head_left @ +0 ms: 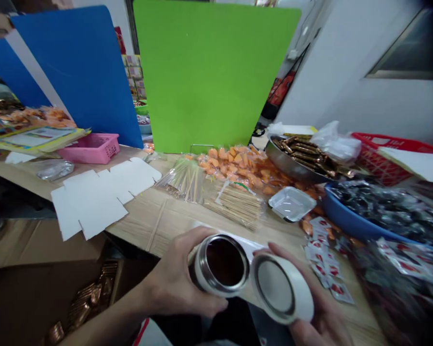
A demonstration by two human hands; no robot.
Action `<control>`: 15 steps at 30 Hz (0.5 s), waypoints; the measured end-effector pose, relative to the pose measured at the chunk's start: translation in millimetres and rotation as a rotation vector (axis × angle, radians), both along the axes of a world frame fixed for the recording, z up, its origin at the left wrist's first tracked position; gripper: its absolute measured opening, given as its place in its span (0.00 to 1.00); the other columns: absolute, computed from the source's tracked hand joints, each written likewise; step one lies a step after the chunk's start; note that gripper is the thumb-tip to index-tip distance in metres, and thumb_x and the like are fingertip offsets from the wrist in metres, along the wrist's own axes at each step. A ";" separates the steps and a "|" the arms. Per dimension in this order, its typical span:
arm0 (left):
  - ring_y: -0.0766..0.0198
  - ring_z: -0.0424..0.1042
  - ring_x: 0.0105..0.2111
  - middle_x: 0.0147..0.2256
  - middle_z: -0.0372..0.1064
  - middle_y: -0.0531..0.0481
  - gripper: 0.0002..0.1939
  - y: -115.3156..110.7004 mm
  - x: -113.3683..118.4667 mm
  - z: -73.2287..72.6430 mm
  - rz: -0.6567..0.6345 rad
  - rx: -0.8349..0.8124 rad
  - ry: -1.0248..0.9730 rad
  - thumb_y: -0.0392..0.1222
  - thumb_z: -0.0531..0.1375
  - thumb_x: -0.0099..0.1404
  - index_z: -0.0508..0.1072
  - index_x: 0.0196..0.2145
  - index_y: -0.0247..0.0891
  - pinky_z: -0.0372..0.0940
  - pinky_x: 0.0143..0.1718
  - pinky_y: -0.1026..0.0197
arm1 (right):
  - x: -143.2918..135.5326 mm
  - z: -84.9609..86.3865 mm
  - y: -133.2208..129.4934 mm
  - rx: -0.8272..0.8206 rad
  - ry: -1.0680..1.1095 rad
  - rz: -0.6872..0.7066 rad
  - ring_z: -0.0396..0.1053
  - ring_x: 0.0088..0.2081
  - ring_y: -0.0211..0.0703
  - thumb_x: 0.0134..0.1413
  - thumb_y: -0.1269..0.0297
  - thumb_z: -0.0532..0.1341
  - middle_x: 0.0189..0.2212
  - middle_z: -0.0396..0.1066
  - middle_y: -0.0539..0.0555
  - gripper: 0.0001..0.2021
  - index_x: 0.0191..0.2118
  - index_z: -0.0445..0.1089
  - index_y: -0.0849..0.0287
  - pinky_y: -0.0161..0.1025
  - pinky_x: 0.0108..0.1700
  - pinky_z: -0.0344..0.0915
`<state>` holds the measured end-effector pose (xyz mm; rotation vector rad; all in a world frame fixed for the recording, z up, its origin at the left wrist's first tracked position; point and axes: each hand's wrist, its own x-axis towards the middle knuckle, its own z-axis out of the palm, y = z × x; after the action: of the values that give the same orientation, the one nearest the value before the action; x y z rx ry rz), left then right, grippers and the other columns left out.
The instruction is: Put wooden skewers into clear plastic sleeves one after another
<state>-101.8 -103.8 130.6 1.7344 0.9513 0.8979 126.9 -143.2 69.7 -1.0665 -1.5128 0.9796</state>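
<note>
My left hand (182,278) is wrapped round an uncapped thermos (204,269) with a shiny metal rim. Its mouth faces up toward me, and dark liquid shows inside. Just to the right, my right hand (321,307) grips a round white lid (303,293), tilted so that its grey underside shows. Lid and thermos are side by side at the table's front edge. Beyond them on the table lie a bag of thin wooden sticks (238,204) and a clear plastic tray (292,204).
A green board (216,72) and a blue board (79,72) stand at the back. Orange wrapped pieces (238,163) lie before the green one. At right are a metal bowl (288,163), a blue basin (332,206) and small sachets (321,254). Flat white cardboard (97,197) lies left, above an open carton (43,245).
</note>
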 end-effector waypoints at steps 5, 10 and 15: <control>0.57 0.67 0.38 0.38 0.69 0.49 0.28 3.5 1.7 -37.6 -0.011 -0.014 0.061 0.33 0.65 0.37 0.69 0.40 0.37 0.62 0.42 0.58 | -23.1 21.3 19.3 0.181 -0.278 0.035 0.68 0.48 0.55 0.45 0.49 0.63 0.51 0.66 0.59 0.33 0.57 0.58 0.54 0.43 0.46 0.68; 0.54 0.68 0.40 0.41 0.70 0.47 0.35 6.7 -0.6 -58.7 -0.031 -0.055 0.015 0.34 0.68 0.33 0.69 0.44 0.37 0.61 0.44 0.58 | -32.7 17.4 37.1 0.362 -0.535 0.166 0.66 0.49 0.56 0.43 0.53 0.66 0.48 0.69 0.57 0.33 0.58 0.60 0.52 0.46 0.49 0.66; 0.52 0.68 0.42 0.42 0.70 0.45 0.33 16.4 -9.2 -65.0 -0.008 -0.041 0.028 0.40 0.68 0.36 0.70 0.44 0.37 0.60 0.47 0.56 | -35.2 11.0 57.7 0.430 -0.587 0.309 0.66 0.49 0.53 0.46 0.53 0.65 0.52 0.67 0.54 0.36 0.61 0.53 0.47 0.45 0.48 0.68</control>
<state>-111.0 -87.4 65.6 1.7188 0.9741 0.8446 91.7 -85.5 80.7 -0.8536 -2.2979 0.5058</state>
